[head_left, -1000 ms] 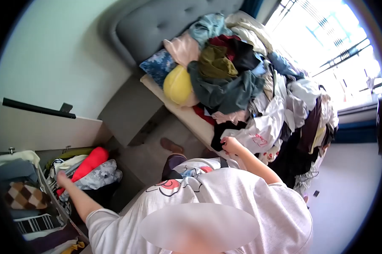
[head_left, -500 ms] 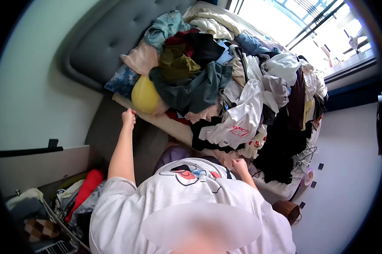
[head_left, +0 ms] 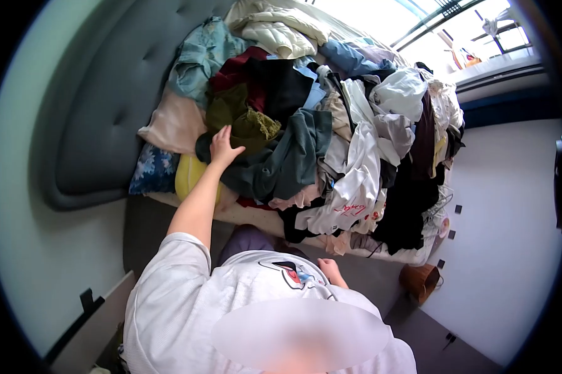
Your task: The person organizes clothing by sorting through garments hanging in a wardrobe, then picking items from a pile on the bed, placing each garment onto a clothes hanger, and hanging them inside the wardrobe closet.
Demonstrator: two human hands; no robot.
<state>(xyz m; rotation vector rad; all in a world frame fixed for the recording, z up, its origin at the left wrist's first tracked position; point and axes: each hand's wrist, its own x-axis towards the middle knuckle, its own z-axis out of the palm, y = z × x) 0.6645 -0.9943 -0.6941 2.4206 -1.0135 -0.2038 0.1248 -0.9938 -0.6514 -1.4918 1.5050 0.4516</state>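
Note:
My left hand (head_left: pixel 223 149) reaches over the pile on the bed, thumb and fingers apart. Its fingertips are right at the lower edge of an olive-green garment (head_left: pixel 228 111) with a frayed-looking trim. Beneath the palm spreads a dark green garment (head_left: pixel 293 156), and a rounded yellow thing (head_left: pixel 188 174) lies below the wrist. My right hand (head_left: pixel 331 270) is low by my body, fingers curled in, near the front edge of the bed. The closest things to it are a pale pink cloth (head_left: pixel 337 243) hanging over that edge and a white shirt with red lettering (head_left: pixel 349 209).
A grey padded headboard (head_left: pixel 100 112) borders the left side. Peach cloth (head_left: pixel 173 121), a blue patterned pillow (head_left: pixel 151 171), a white quilted jacket (head_left: pixel 281 37) and black clothes (head_left: pixel 405 215) fill the bed. Wire hangers (head_left: pixel 440 202) show at right. A brown basket (head_left: pixel 418 282) stands on the floor.
My left hand has moved from beside the bed up onto the clothes, its fist now opened. The view has shifted closer to the bed, and my right hand stays low and curled.

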